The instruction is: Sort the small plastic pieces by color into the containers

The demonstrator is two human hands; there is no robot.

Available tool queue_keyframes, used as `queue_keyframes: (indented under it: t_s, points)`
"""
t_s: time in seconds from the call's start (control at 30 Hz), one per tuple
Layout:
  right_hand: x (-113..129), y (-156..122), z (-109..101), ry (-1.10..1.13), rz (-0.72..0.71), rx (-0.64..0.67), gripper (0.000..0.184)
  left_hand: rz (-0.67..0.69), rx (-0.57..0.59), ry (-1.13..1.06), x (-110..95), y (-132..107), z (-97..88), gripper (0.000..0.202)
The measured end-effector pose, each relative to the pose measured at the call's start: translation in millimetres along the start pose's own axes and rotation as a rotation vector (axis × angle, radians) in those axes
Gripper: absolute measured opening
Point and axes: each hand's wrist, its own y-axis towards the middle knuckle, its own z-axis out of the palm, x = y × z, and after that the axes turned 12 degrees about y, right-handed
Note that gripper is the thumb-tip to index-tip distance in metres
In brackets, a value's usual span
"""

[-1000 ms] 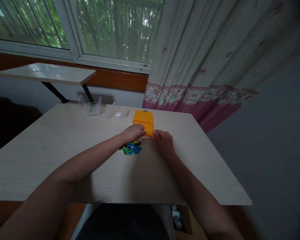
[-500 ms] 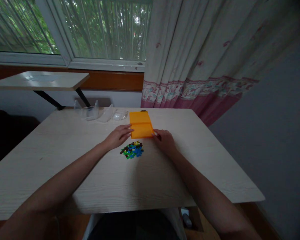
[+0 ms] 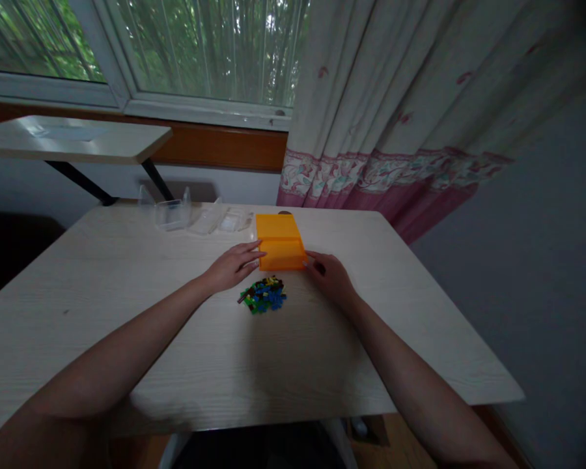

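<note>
Two hands [image 3: 227, 267] [image 3: 334, 277], fingers [image 3: 247, 247] part-open against an orange case [image 3: 282, 254], pale wood-grain table [image 3: 410, 312] beneath, window [image 3: 209, 58] and floral curtain [image 3: 385, 98] behind

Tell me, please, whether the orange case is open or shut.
Open: the case is unfolded, one half beyond the other, a crease between them.

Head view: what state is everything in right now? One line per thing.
Orange case: open, both halves spread.
Small coloured pieces: loose, heaped on the table.
Left hand: fingers spread, at the case's left edge.
Right hand: fingers curled, at its right edge.
Curtain: hanging in folds.
</note>
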Motion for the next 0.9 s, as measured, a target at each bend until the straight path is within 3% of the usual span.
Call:
queue_keyframes:
  t_s: [0.9]
  points:
    - [-3.8,3.0,1.1,0.058,0.062,0.016,0.047,0.019,0.037,0.026,-4.8,0.9,-4.5,0.040]
